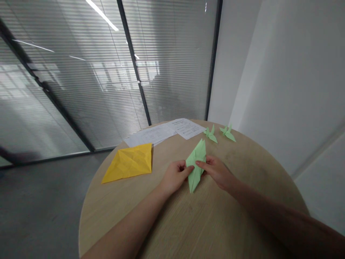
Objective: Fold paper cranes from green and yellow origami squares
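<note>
A light green sheet of folded origami paper (196, 169), long and diamond-shaped, is held up between both my hands above the table. My left hand (176, 176) pinches its left edge, thumb on the front face. On the opposite edge, my right hand (215, 171) grips the same paper, its thumb also lying across the front. The fingers behind the paper are mostly hidden. Beyond it stand two small green paper cranes, one nearer (211, 134) and one farther right (228, 133).
A creased yellow paper (132, 162) lies on the left of the round wooden table (183, 230). Printed white sheets (185, 128) lie at the back. Behind the table is a glass partition with blinds (178, 72); a white wall (291, 72) stands at right.
</note>
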Available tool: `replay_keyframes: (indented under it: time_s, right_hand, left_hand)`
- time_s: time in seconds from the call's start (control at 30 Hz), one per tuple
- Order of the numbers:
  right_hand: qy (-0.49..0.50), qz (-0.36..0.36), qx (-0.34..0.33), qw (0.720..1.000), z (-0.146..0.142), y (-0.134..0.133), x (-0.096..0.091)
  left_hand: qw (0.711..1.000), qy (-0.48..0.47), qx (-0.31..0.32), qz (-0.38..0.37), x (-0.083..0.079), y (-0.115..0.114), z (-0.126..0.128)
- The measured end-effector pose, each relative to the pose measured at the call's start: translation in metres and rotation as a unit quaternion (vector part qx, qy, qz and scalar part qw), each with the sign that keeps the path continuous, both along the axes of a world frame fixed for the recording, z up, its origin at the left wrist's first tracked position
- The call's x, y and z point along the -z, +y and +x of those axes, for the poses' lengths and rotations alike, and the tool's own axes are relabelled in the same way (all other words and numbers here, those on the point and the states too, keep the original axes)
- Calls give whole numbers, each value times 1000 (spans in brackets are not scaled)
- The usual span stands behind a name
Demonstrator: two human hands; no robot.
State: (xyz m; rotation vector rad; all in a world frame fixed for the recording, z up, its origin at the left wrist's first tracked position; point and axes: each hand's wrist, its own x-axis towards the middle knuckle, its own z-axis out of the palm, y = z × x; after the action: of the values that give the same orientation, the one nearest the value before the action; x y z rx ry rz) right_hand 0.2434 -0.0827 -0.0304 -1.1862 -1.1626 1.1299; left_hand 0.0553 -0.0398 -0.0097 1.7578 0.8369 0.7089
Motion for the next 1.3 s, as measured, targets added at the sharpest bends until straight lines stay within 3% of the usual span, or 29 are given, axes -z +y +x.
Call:
replay_keyframes:
  time_s: [0.23,0.43,0.5,0.6,0.67,0.77,0.97,1.13,1.3]
  right_hand:
    - [27,14,18,999,8,2,-1]
    - [91,1,48,995,17,5,-3]
    - [99,1,67,993,20,7,-3]
    - [61,1,77,995,20,7,-1]
    - [22,7,64,998,17,5,-1]
    - [-26,18,31,999,11,2,-1]
    - [-57,34,-12,998,6,-1,-3]
    - [-25,25,-27,999,5,-2,-4]
    - [-7,19,-27,999,2,-4,-5]
  left_hand:
    - [1000,23,8,20,-7,-4,0]
    - [999,30,-23,6,-6,0,0]
    - [997,30,-60,43,-8,1,-2]
    - [977,39,-109,180,-14,-2,-5]
    - [960,46,-93,262,-19,-6,-7]
    - [945,48,-38,322,-21,-12,-7]
    - [942,62,-8,329,-17,-13,-5]
    - [934,48,22,354,-16,-14,-6]
    - [919,67,-3,389,-16,-16,-7]
